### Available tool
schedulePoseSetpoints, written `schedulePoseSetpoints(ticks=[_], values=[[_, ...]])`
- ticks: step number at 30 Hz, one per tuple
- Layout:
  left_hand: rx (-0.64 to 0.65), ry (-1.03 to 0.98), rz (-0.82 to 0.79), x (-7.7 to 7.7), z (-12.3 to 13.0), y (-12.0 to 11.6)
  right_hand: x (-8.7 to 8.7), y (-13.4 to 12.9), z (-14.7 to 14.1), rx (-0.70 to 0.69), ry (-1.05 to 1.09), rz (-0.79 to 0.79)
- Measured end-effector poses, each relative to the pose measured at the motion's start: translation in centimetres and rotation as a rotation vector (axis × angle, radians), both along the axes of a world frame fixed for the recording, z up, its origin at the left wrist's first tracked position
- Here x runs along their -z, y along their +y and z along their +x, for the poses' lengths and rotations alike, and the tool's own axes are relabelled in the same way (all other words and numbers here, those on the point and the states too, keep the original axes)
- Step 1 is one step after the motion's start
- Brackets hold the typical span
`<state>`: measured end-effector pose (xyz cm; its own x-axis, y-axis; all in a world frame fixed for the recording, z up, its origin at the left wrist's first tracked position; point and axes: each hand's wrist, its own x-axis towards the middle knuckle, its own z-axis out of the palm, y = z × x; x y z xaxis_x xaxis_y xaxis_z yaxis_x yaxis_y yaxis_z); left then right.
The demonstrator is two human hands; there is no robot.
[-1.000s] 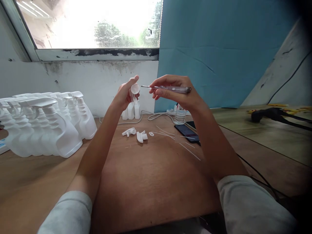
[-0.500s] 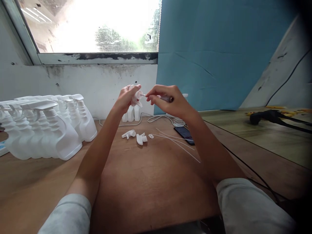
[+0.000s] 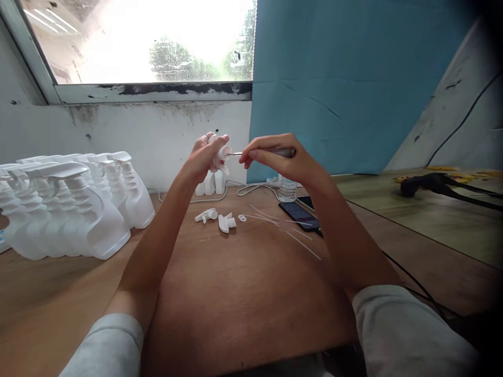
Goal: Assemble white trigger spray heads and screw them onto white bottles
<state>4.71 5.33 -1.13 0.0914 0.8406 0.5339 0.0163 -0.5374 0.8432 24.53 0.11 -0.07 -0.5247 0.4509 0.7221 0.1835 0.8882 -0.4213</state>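
Note:
My left hand [image 3: 204,156] is closed around a white spray nozzle head [image 3: 223,154], its round opening turned to the right. In my right hand [image 3: 275,152] is a thin metal tool [image 3: 286,152] with a dark handle, its tip at the opening of the nozzle head. Below them on the wooden table [image 3: 243,293] lie two white trigger parts [image 3: 206,214], [image 3: 227,223] and a small white ring piece [image 3: 242,218]. Several thin white tubes [image 3: 304,245] are spread to the right of these.
Rows of white spray bottles [image 3: 106,220] stand at the left. Small white bottles [image 3: 210,184] and a white cable [image 3: 255,187] are near the wall. A phone [image 3: 299,215] and a clear container [image 3: 287,189] sit behind my right forearm. A black object [image 3: 428,186] lies far right.
My right hand has moved a little to the right with the tool, showing more of the metal shaft. My left hand holds the nozzle head nearly as before.

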Motion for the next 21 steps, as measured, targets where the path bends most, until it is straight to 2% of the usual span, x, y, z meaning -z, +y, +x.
schedulePoseSetpoints(ticks=[8,13,21], values=[[-0.006,-0.045,-0.085,-0.5,0.1,-0.9,0.6,2.1,0.3,-0.183,0.064,-0.056],[0.121,-0.037,-0.111,-0.3,0.3,-0.5,0.9,2.6,0.5,-0.302,0.131,-0.171],[0.177,-0.140,-0.145,-0.8,0.0,-0.6,1.1,3.0,-0.8,-0.322,0.157,-0.134]])
